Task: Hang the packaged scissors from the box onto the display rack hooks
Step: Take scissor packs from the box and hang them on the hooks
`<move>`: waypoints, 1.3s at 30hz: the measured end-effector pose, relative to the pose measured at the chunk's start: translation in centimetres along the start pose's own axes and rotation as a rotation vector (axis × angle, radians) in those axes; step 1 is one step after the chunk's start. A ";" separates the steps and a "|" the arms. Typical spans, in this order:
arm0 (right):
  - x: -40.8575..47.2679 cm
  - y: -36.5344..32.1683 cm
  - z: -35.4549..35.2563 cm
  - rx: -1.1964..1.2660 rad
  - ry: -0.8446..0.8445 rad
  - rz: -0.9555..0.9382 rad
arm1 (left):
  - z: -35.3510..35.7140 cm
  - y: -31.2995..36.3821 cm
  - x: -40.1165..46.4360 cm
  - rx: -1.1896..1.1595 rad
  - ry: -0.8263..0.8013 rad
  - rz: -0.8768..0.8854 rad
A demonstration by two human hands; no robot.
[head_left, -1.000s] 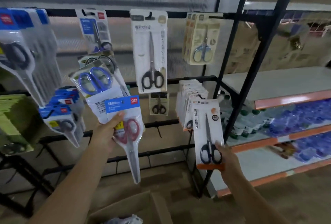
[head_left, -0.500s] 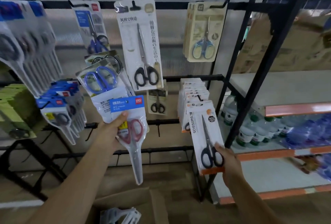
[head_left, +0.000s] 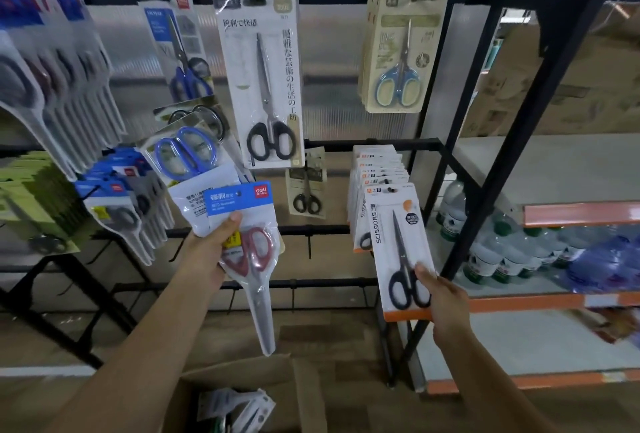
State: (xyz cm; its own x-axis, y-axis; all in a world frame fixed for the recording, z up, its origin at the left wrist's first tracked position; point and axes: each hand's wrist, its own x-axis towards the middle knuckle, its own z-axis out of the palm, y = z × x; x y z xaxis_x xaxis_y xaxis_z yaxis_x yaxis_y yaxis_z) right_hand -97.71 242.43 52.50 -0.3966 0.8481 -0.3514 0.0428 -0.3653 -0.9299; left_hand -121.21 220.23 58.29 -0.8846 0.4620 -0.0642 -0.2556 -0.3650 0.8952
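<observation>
— What has shifted for us in the last second?

— Mostly our view. It has tipped down, so more of the box (head_left: 242, 398) shows at the bottom edge, with a few packs left inside. Our right hand (head_left: 441, 297) has carried the white SCISSORS card (head_left: 401, 249) up against the stack of matching cards (head_left: 377, 169) hanging at the right end of the rack's middle bar (head_left: 391, 145). A second ago it sat lower and more apart.

— So is it on the hook?

— We can't tell. The hole at its top edge sits right by the front of the stack, but the hook itself is hidden. We judge this one is nearly hung.

— And the hands?

— The right pinches the card's lower right corner, thumb across the black handles. Our left hand (head_left: 211, 252) has barely moved: it grips a fan of packs, the red-handled scissors pack (head_left: 254, 252) in front, blade pointing down, the blue-handled one (head_left: 185, 152) behind, in front of the rack's left half. Those wait their turn.

— How does the card look?

— Flat, stiff, orange-edged, tilted slightly left.
</observation>
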 end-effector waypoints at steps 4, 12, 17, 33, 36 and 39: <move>2.1 -0.2 1.1 -0.098 0.011 0.022 | 0.1 0.2 -0.3 0.010 0.024 0.002; 4.4 3.6 3.4 0.020 0.109 0.385 | -0.5 1.0 -2.1 -0.060 0.040 0.050; 4.4 5.1 5.1 0.303 -0.065 0.511 | -1.2 2.0 -2.9 -0.052 0.079 0.125; -8.3 -1.8 15.2 -0.407 -0.778 -0.312 | 1.1 1.0 -2.4 -0.194 0.045 0.110; -8.8 -1.3 15.8 -0.344 -0.743 -0.402 | 1.4 1.2 -2.4 -0.249 0.017 0.118; -9.2 -0.9 16.4 -0.305 -0.785 -0.416 | 1.4 1.7 -2.4 -0.281 -0.021 0.104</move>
State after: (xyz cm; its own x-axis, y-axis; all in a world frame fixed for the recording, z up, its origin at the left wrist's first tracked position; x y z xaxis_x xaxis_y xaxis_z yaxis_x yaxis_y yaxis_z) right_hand -109.12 228.62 58.34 -0.9343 0.3461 0.0858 -0.0468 0.1195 -0.9917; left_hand -118.96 219.61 60.54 -0.9043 0.4256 0.0336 -0.2640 -0.6192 0.7395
